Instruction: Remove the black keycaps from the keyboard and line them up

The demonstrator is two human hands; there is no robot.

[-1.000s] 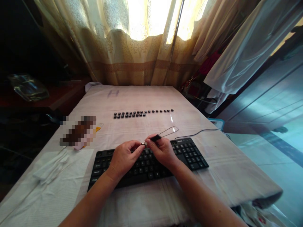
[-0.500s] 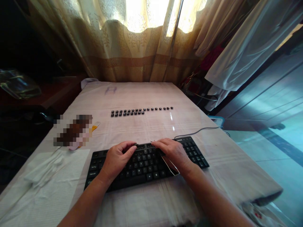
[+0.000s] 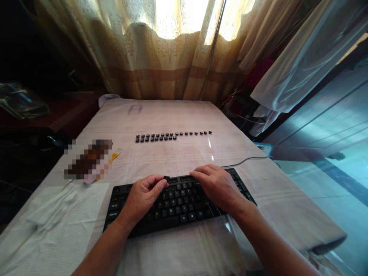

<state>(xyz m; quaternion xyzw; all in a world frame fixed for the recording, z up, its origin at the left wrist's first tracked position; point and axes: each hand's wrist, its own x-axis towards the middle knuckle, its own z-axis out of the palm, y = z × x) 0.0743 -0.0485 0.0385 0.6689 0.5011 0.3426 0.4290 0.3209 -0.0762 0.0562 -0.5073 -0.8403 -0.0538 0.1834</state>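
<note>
A black keyboard (image 3: 175, 209) lies on the cloth-covered table (image 3: 172, 115) in front of me. My left hand (image 3: 142, 197) hovers over the keyboard's left half, thumb and forefinger pinched on a small black keycap (image 3: 166, 178) at the top row. My right hand (image 3: 217, 186) rests on the keyboard's right half, fingers curled down over the upper keys. A thin wire loop of the keycap puller (image 3: 215, 210) shows faintly under its wrist. Farther back, a row of several loose black keycaps (image 3: 172, 135) lies on the table.
The keyboard's cable (image 3: 244, 158) runs off the right edge. A pixelated object (image 3: 89, 161) lies at the left, with white paper towels (image 3: 54, 211) in front of it. Curtains (image 3: 172, 50) hang behind the table. The floor drops away on the right.
Both hands have come down from in front of me onto the keyboard. The puller, held up over the keys a second ago, is now tucked under my right hand. My left hand now pinches a keycap.
</note>
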